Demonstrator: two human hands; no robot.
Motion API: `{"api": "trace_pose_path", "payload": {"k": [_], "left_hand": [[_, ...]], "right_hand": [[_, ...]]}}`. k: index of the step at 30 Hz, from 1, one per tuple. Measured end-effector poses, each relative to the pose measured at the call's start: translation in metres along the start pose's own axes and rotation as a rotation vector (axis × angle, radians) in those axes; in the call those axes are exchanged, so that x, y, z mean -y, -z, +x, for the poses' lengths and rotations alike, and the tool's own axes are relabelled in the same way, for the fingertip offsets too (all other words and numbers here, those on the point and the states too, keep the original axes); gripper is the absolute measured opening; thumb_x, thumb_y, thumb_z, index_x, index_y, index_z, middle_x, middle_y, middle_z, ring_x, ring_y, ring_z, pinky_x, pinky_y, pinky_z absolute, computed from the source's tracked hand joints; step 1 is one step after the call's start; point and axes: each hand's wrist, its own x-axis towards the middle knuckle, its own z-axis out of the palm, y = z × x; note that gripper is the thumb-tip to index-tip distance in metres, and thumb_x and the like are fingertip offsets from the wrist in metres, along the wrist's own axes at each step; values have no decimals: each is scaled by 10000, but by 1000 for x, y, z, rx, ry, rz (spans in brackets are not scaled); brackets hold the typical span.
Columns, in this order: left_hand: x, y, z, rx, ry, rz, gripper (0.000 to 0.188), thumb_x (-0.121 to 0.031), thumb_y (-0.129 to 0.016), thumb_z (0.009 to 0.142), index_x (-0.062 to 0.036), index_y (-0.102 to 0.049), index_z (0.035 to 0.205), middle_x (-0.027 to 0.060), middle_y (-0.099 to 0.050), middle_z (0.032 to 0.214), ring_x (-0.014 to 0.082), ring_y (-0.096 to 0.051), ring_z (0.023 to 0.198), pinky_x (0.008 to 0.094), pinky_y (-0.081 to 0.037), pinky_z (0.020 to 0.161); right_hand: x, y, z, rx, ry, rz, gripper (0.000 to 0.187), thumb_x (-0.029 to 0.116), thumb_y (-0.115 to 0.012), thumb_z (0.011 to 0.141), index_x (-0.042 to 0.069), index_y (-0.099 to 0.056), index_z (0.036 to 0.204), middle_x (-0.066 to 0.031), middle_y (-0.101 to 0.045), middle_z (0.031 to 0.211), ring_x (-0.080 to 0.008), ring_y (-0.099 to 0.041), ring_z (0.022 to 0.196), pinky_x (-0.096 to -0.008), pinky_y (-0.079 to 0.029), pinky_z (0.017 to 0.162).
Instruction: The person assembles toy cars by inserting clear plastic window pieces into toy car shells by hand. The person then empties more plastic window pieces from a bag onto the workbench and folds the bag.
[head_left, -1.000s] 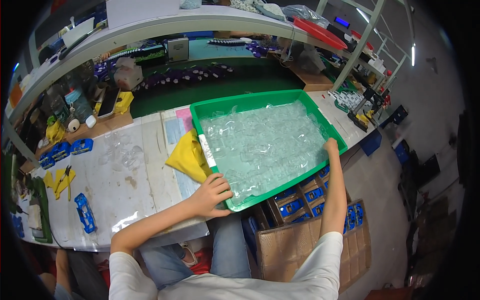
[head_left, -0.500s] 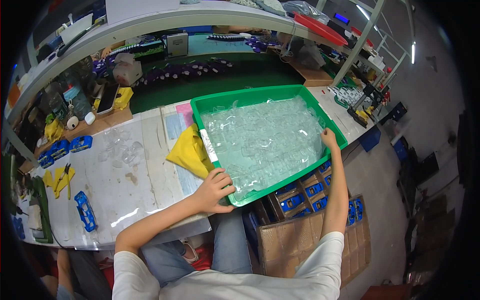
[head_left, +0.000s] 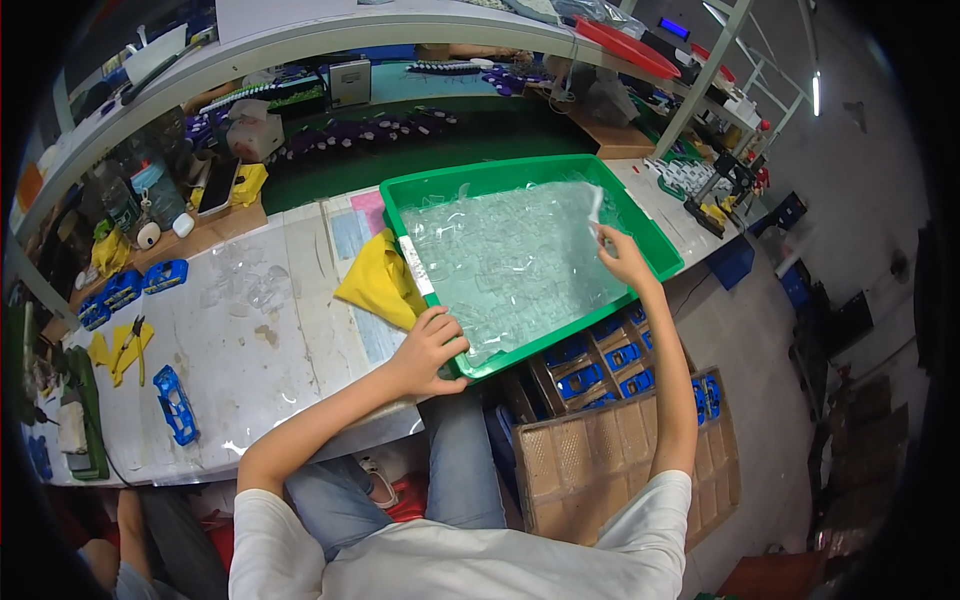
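A large green plastic tray (head_left: 655, 235) sits tilted on the table's near right part, full of small clear plastic pieces (head_left: 470, 255). At its near left corner my left hand (head_left: 430, 352) grips the rim, fingers on top and thumb along the outside. My right hand (head_left: 624, 258), over the tray's right side, pinches the edge of a clear plastic sheet (head_left: 594, 205). That sheet lies over the pieces, its right edge drawn up and folded into a whitish crease. Against the tray's left wall rests a yellow cloth or bag (head_left: 378, 285).
Loose clear pieces (head_left: 245, 282), a blue toy car body (head_left: 176, 404) and pliers (head_left: 134, 338) lie on the left of the table. Below the tray stands a divided cardboard box (head_left: 560, 455) holding blue car bodies. A shelf (head_left: 420, 28) spans the back. Someone's arm (head_left: 130, 520) shows lower left.
My right hand has moved left and inward from the tray's right rim, pulling the clear sheet's edge with it. The left hand keeps its hold on the corner.
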Motion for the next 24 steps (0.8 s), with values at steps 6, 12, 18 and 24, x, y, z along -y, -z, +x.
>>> {"api": "trace_pose_path", "payload": {"k": [6,12,18,24], "left_hand": [[-2,3,1,13,-6,-3,402,-330,-655,602,-41,-488,827,118,-455,852,290,-460,916,454,-299,947],[-6,12,3,21,-33,-53,390,-353,-637,667,-44,-497,858,121,-462,869,294,-460,912,449,-287,945],[0,24,14,-158,189,-294,251,-167,-537,771,-18,-490,967,170,-465,1010,345,-457,983,381,-360,864],[25,28,52,-212,350,-229,360,-206,-549,796,-77,-498,1128,178,-441,1072,332,-454,1034,394,-378,866]], "right_hand": [[79,-25,-13,93,122,46,428,39,-526,712,-7,-501,1136,-149,-538,791,-297,-544,746,-350,-438,696],[135,-55,-26,182,212,52,381,25,-519,706,-30,-491,1082,-164,-538,793,-324,-551,758,-380,-445,676],[179,-74,-34,206,287,129,341,12,-522,701,-35,-495,1037,-163,-544,804,-324,-557,775,-392,-450,683],[208,-83,-40,234,423,84,190,-1,-520,693,-29,-479,876,-208,-550,1051,-356,-545,881,-412,-455,741]]}}
